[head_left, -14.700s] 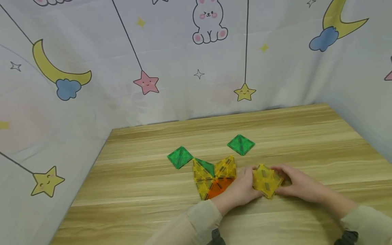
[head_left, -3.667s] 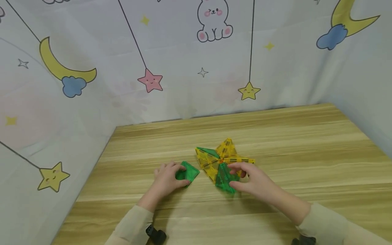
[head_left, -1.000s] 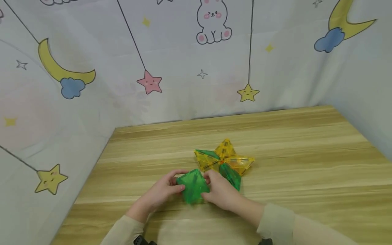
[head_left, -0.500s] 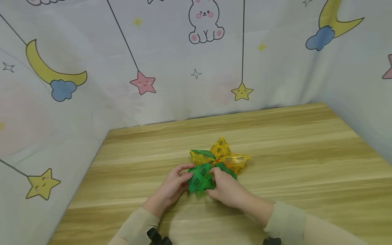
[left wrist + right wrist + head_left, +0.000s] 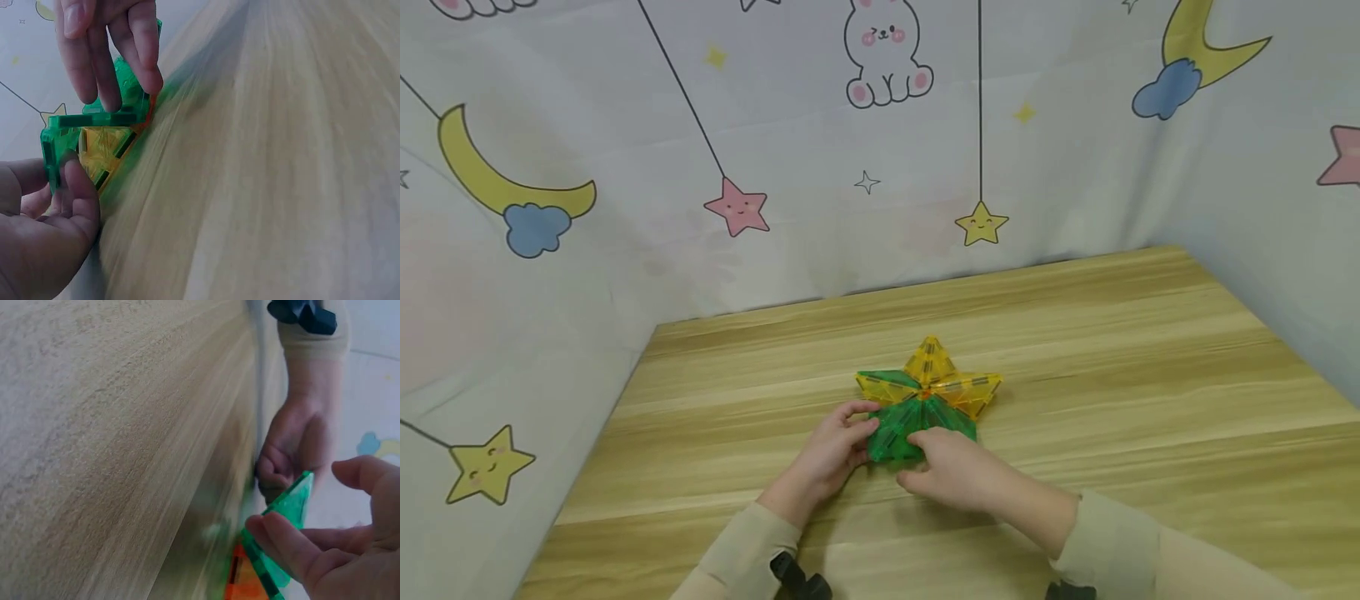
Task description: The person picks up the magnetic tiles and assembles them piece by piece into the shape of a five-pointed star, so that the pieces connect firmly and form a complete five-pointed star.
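A star of see-through magnetic tiles (image 5: 931,364) lies mid-table, with yellow points and green ones and a bit of orange at its centre. At its near left a green magnetic tile piece (image 5: 891,431) sits against the other points. My left hand (image 5: 835,446) pinches that piece's left corner; the left wrist view shows the thumb and fingers (image 5: 78,187) around it. My right hand (image 5: 955,468) is at its near right side, fingers (image 5: 287,540) extended against the green tile, the thumb apart from it. Another green point (image 5: 951,414) shows partly behind the right hand.
A wood-grain table (image 5: 1112,350) carries the star. A white cloth (image 5: 805,108) printed with moons, stars and a rabbit hangs behind and at the sides. Dark wrist cameras (image 5: 801,579) sit at both cuffs.
Earlier, yellow and green pieces were added around the star. The last green piece was lifted between both hands, turned, and set into the star's near left gap. My right thumb has come off it.
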A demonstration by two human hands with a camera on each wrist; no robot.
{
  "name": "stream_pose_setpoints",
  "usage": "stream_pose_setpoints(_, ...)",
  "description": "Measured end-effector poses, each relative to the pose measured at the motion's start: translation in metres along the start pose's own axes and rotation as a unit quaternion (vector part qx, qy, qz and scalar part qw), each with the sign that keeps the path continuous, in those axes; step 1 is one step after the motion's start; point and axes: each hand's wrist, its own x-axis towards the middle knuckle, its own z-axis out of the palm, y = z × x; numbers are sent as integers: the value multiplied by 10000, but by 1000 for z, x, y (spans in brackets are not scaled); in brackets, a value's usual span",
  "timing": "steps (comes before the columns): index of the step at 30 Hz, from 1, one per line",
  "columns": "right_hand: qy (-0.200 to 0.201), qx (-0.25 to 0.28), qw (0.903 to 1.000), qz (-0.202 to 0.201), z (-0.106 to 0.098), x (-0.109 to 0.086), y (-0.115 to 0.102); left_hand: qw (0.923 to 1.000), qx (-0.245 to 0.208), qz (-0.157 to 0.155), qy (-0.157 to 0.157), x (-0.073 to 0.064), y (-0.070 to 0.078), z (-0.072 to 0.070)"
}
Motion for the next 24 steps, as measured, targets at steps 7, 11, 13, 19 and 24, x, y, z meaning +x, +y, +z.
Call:
stream_pose_setpoints(7, 234, 77, 9997, -87, -2, -3, 5, 9907, 1338, -65, 218, 2, 2, 0)
stream_pose_setpoints(11, 497, -73, 9983, -286, -6, -7, 11, 9766, 2141, 43, 176, 1, 3, -2)
stream_pose_setpoints(13, 671, -297, 9963, -455, -7, -8, 15, 9708, 2398, 105, 57, 0, 3, -2)
stream_pose_setpoints(19, 1467, -1410, 9747, -922, -12, -11, 33, 9560, 2908, 347, -187, -4, 3, -1)
stream_pose_setpoints(24, 1703, -1871, 9642, -799, -16, -12, 50, 9455, 3224, 410, -194, -7, 5, 3)
